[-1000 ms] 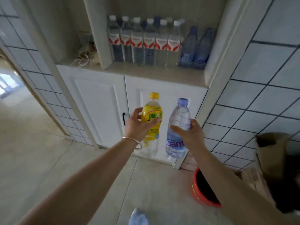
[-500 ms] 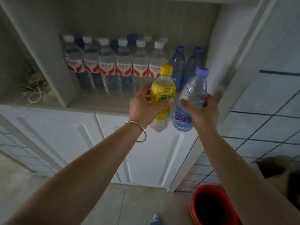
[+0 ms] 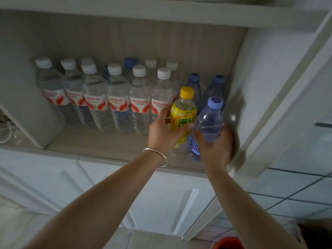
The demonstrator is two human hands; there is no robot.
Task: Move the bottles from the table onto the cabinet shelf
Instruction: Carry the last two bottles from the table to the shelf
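Observation:
My left hand (image 3: 162, 133) grips a yellow-labelled bottle with a yellow cap (image 3: 183, 116). My right hand (image 3: 214, 148) grips a clear blue-tinted bottle with a pale blue cap (image 3: 209, 121). Both bottles are upright, side by side, over the front right part of the cabinet shelf (image 3: 100, 144). Whether their bases touch the shelf is hidden by my hands. Behind them on the shelf stand rows of clear water bottles with red-and-white labels (image 3: 118, 99) and two blue-capped bottles (image 3: 213, 90) at the back right.
The shelf's right side wall (image 3: 251, 90) is close beside my right hand. A divider panel (image 3: 27, 112) bounds the shelf on the left, with white cord (image 3: 7, 130) beyond it. White cabinet doors (image 3: 161, 203) lie below. A red bucket (image 3: 228, 244) sits on the floor.
Both hands have carried their bottles up and forward from in front of the cabinet doors to over the shelf's front right. The view has closed in on the shelf.

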